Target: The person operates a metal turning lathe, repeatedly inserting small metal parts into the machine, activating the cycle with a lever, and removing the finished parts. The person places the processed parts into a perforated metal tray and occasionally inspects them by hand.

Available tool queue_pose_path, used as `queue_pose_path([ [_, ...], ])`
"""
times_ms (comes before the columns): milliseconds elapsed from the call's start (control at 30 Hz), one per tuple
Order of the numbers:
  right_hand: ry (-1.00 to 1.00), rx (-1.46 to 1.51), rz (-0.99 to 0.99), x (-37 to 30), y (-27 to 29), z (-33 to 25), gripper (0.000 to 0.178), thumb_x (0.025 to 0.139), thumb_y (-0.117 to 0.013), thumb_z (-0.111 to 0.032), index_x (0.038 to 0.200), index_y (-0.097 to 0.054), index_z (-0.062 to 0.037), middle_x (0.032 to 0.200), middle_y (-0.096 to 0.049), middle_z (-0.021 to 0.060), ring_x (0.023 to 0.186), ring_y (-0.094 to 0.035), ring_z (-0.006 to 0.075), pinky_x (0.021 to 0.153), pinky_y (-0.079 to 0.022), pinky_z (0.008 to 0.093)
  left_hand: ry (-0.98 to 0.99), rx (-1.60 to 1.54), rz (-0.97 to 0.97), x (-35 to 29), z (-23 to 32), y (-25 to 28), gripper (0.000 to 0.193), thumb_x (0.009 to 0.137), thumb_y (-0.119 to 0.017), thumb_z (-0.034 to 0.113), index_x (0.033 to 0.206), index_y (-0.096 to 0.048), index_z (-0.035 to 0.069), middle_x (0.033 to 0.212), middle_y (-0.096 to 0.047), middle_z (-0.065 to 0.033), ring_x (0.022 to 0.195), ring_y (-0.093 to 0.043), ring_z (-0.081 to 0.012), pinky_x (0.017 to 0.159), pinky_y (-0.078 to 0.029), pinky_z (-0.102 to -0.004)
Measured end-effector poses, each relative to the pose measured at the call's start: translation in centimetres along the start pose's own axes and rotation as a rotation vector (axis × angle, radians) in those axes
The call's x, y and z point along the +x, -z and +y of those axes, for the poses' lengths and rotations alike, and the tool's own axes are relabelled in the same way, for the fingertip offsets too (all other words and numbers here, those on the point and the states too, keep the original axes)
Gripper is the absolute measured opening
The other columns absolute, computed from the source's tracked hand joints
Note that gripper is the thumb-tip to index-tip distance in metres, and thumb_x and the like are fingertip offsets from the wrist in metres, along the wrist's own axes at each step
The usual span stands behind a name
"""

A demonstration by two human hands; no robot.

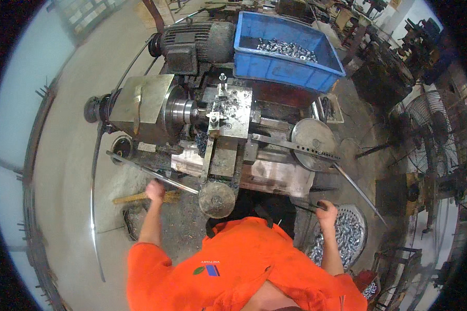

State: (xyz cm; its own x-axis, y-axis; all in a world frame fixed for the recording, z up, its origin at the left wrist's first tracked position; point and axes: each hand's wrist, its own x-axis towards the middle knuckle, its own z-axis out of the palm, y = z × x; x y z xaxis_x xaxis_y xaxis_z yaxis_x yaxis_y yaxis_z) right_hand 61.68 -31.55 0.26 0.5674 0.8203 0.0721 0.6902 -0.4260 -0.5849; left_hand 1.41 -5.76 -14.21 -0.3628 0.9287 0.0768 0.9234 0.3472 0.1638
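Observation:
My left hand (154,191) is closed just below a long metal lever (174,182) that slants down to a round disc (217,199) at the machine's front. Whether it touches the lever or holds something small, I cannot make out. At the right, my right hand (326,216) is closed around a dark handle (321,206) beside the machine's lower edge. Between and beyond my hands stands a small lathe, with a shiny chuck (181,111) facing a chip-covered tool block (236,111). A drilled flat bar (280,142) crosses a larger disc (313,140).
Behind the lathe sit a motor (202,44) and a blue bin (280,70) holding small metal parts. A perforated basket (362,228) full of similar parts is near my right forearm. Another rod (355,184) juts out rightward. A large fan (433,127) stands far right.

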Motion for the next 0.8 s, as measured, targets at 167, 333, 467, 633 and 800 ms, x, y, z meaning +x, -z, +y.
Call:
queue_pose_path([
  [167,0.045,0.024,-0.04,1.0,-0.2,-1.9,0.034,0.057,-0.059,-0.011,0.089,-0.064,-0.0018,0.084,-0.063,0.0159,0.079,-0.062,0.0292,0.072,-0.048,0.0344,-0.106,-0.163,-0.327,0.2,-0.6,-0.1,0.041,0.077,-0.055,0.043,0.091,-0.058,0.005,0.088,-0.06,-0.0201,0.084,-0.058,-0.0369,0.07,-0.047,-0.0452],
  [333,0.177,0.003,-0.022,4.8,3.2,-6.0,0.03,0.058,-0.057,-0.008,0.087,-0.064,-0.0025,0.084,-0.064,0.0139,0.077,-0.062,0.0271,0.071,-0.048,0.0324,-0.384,0.254,-0.479,3.4,-2.4,2.3,0.047,0.077,-0.054,0.048,0.098,-0.055,0.007,0.096,-0.061,-0.0174,0.087,-0.059,-0.034,0.073,-0.047,-0.0432],
  [467,0.317,0.065,0.048,8.8,4.1,-12.4,0.028,0.059,-0.056,-0.006,0.086,-0.064,-0.0032,0.082,-0.064,0.0129,0.075,-0.062,0.0263,0.07,-0.048,0.0315,-0.326,0.156,-0.421,2.1,-1.8,2.6,0.053,0.077,-0.052,0.052,0.102,-0.054,0.006,0.098,-0.06,-0.0187,0.091,-0.058,-0.034,0.078,-0.046,-0.0423],
  [633,0.644,0.245,-0.106,13.1,1.2,-25.4,0.032,0.057,-0.055,-0.004,0.088,-0.062,-0.0025,0.082,-0.062,0.0123,0.078,-0.061,0.0235,0.071,-0.046,0.0296,-0.273,0.071,-0.564,3.0,-2.9,9.3,0.046,0.076,-0.056,0.042,0.109,-0.055,0.01,0.094,-0.061,-0.0187,0.089,-0.059,-0.0326,0.076,-0.046,-0.0409],
  [800,1.096,0.294,-0.145,15.5,-6.2,-37.7,0.032,0.054,-0.059,-0.018,0.085,-0.064,-0.0079,0.09,-0.059,0.0111,0.087,-0.054,0.0304,0.078,-0.045,0.0368,-0.208,-0.145,-0.08,4.6,-3.4,26.0,0.032,0.08,-0.055,0.028,0.104,-0.058,0.008,0.077,-0.061,-0.0179,0.07,-0.059,-0.0304,0.062,-0.045,-0.038],
])
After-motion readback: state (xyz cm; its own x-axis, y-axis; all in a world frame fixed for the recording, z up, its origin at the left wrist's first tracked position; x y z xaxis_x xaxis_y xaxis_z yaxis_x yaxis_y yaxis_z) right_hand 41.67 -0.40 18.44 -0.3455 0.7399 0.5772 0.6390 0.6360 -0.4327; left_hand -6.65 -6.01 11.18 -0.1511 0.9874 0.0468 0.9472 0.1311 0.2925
